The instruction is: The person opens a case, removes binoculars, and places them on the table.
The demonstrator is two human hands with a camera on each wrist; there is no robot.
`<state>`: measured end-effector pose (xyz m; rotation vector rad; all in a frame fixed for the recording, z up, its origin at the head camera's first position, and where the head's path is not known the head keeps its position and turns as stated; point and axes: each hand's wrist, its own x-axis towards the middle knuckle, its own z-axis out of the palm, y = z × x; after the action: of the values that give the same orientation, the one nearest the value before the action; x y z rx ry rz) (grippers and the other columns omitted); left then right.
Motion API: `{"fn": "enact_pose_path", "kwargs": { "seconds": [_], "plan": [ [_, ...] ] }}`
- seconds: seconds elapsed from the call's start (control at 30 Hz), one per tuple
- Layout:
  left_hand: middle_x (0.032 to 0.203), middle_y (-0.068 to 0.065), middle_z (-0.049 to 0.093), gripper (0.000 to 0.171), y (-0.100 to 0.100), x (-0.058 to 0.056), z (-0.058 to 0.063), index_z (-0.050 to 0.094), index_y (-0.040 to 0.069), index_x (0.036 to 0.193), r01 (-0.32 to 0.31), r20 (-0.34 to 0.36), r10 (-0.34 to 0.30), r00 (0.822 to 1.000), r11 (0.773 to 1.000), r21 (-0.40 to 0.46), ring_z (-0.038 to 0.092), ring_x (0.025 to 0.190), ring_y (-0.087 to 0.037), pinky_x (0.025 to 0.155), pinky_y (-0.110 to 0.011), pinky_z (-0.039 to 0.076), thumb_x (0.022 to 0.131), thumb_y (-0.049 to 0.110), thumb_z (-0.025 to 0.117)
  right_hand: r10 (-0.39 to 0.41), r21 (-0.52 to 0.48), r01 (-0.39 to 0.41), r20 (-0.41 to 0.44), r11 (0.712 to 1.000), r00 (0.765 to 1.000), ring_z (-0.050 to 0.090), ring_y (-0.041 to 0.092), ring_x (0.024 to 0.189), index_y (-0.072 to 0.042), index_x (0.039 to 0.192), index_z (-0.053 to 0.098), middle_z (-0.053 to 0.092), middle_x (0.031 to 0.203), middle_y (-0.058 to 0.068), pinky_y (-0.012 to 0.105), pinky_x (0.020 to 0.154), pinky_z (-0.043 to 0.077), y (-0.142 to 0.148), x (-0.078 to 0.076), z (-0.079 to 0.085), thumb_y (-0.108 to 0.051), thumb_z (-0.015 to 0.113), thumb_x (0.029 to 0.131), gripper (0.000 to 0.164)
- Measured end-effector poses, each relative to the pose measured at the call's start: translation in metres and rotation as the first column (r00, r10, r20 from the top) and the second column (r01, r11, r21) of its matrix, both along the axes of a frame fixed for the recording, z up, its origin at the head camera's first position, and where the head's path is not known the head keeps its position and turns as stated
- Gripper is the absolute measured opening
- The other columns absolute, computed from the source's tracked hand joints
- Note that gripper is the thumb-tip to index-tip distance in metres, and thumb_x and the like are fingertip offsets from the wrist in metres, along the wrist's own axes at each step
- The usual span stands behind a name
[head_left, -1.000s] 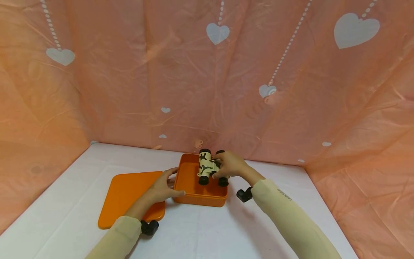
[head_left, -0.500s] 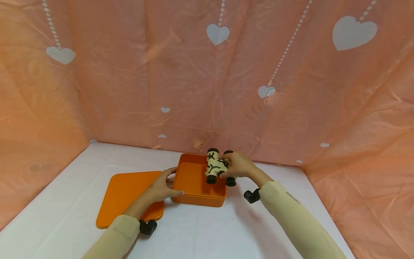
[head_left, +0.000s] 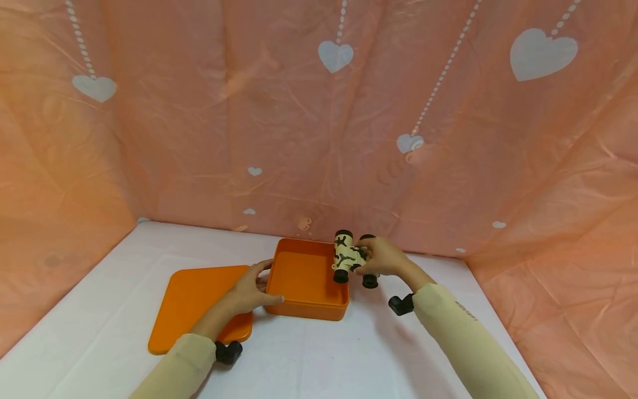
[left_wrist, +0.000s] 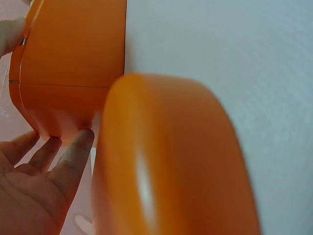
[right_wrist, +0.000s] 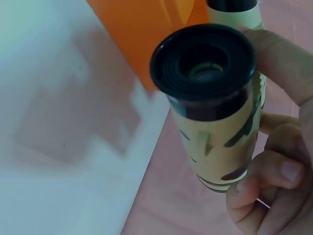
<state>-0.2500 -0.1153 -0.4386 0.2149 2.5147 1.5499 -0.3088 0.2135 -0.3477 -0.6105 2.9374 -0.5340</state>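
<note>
My right hand [head_left: 387,258] grips a pair of binoculars [head_left: 343,257] with cream camouflage barrels and black ends. It holds them above the right edge of an open orange box [head_left: 309,310]. In the right wrist view, a black eyepiece [right_wrist: 203,63] faces the camera, and the fingers [right_wrist: 274,169] curl round the barrel. My left hand [head_left: 249,291] holds the box at its left side, thumb at the front rim and fingertips on the side wall, as the left wrist view also shows. Inside the box only its bare orange floor shows.
An orange lid [head_left: 184,299] lies flat on the white table [head_left: 319,360], left of the box and partly under the left forearm. A pink cloth wall [head_left: 299,122] with pale hearts rises close behind. Black wrist cameras [head_left: 401,305] are worn on both wrists.
My right hand has carried the binoculars rightward, from over the inside of the box to its right edge. The left hand keeps its hold on the box, which stays nearly in place.
</note>
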Motion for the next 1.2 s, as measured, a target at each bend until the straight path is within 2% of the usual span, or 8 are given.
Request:
{"fn": "enact_pose_path", "kwargs": {
  "seconds": [0.2, 0.4, 0.47, 0.63, 0.7, 0.9, 1.07, 1.2],
  "plan": [
    [0.148, -0.017, 0.042, 0.094, -0.001, 0.001, -0.001, 0.031, 0.015, 0.150, -0.011, -0.004, 0.011, 1.000, 1.000, 0.006, 0.055, 0.124, -0.036, 0.100, -0.051, 0.048, 0.073, 0.024, 0.084, -0.031, 0.000, 0.031, 0.007, 1.000, 0.999, 0.051, 0.014, 0.067, -0.008, 0.128, 0.061, 0.068, 0.112, 0.009, 0.030, 0.069, 0.048, 0.012, -0.002, -0.003, -0.029, 0.086, 0.068, 0.068],
    [0.147, -0.017, 0.043, 0.095, -0.002, 0.001, -0.002, 0.031, 0.016, 0.150, -0.012, 0.000, 0.012, 1.000, 1.000, 0.005, 0.055, 0.124, -0.035, 0.100, -0.050, 0.049, 0.073, 0.025, 0.085, -0.061, -0.007, 0.061, 0.023, 0.998, 0.998, 0.045, 0.011, 0.052, -0.008, 0.131, 0.059, 0.067, 0.094, 0.006, 0.030, 0.067, 0.047, 0.025, -0.004, -0.009, -0.028, 0.085, 0.069, 0.070],
    [0.147, -0.017, 0.043, 0.095, -0.002, 0.002, -0.001, 0.031, 0.015, 0.150, -0.014, 0.006, 0.014, 1.000, 1.000, 0.006, 0.056, 0.123, -0.035, 0.099, -0.049, 0.050, 0.073, 0.024, 0.085, -0.067, -0.020, 0.068, 0.039, 0.997, 0.997, 0.042, 0.011, 0.049, -0.007, 0.132, 0.058, 0.066, 0.095, 0.007, 0.029, 0.064, 0.045, 0.030, -0.005, -0.012, -0.026, 0.085, 0.070, 0.070],
    [0.145, -0.018, 0.045, 0.095, -0.001, 0.005, 0.000, 0.032, 0.015, 0.150, -0.017, 0.012, 0.017, 1.000, 1.000, 0.023, 0.056, 0.122, -0.036, 0.098, -0.049, 0.050, 0.072, 0.022, 0.085, -0.067, -0.022, 0.067, 0.028, 0.997, 0.997, 0.047, 0.012, 0.058, -0.003, 0.131, 0.058, 0.065, 0.118, 0.015, 0.029, 0.066, 0.046, 0.040, -0.003, -0.014, -0.026, 0.085, 0.069, 0.072],
    [0.143, -0.018, 0.046, 0.095, -0.001, 0.005, 0.000, 0.032, 0.016, 0.150, -0.017, 0.015, 0.017, 1.000, 0.999, 0.033, 0.056, 0.122, -0.036, 0.099, -0.049, 0.050, 0.072, 0.022, 0.085, -0.062, -0.013, 0.062, 0.014, 0.998, 0.998, 0.048, 0.013, 0.063, -0.001, 0.130, 0.058, 0.064, 0.122, 0.017, 0.030, 0.068, 0.045, 0.044, -0.003, -0.015, -0.026, 0.085, 0.069, 0.072],
    [0.144, -0.017, 0.046, 0.096, 0.001, 0.003, -0.001, 0.031, 0.016, 0.150, -0.026, 0.027, 0.026, 0.999, 0.999, 0.033, 0.056, 0.123, -0.035, 0.100, -0.050, 0.049, 0.072, 0.023, 0.086, -0.076, -0.009, 0.076, 0.020, 0.997, 0.997, 0.051, 0.016, 0.073, 0.000, 0.129, 0.058, 0.065, 0.119, 0.017, 0.033, 0.069, 0.045, 0.053, -0.004, -0.023, -0.027, 0.085, 0.069, 0.071],
    [0.142, -0.017, 0.047, 0.097, 0.002, 0.002, 0.000, 0.031, 0.016, 0.150, -0.031, 0.020, 0.031, 0.999, 0.999, 0.021, 0.057, 0.121, -0.035, 0.099, -0.050, 0.050, 0.071, 0.024, 0.086, -0.098, 0.008, 0.098, 0.032, 0.995, 0.995, 0.050, 0.015, 0.071, -0.001, 0.128, 0.059, 0.068, 0.103, 0.010, 0.033, 0.070, 0.045, 0.060, -0.003, -0.030, -0.029, 0.086, 0.068, 0.071],
    [0.142, -0.016, 0.047, 0.097, 0.003, 0.002, 0.000, 0.032, 0.017, 0.150, -0.032, 0.023, 0.032, 0.999, 0.999, 0.029, 0.058, 0.120, -0.034, 0.099, -0.049, 0.050, 0.070, 0.023, 0.087, -0.105, 0.012, 0.104, 0.033, 0.994, 0.994, 0.051, 0.017, 0.075, -0.001, 0.125, 0.061, 0.068, 0.103, 0.009, 0.035, 0.072, 0.048, 0.064, -0.002, -0.035, -0.029, 0.086, 0.067, 0.069]
  ]
}}
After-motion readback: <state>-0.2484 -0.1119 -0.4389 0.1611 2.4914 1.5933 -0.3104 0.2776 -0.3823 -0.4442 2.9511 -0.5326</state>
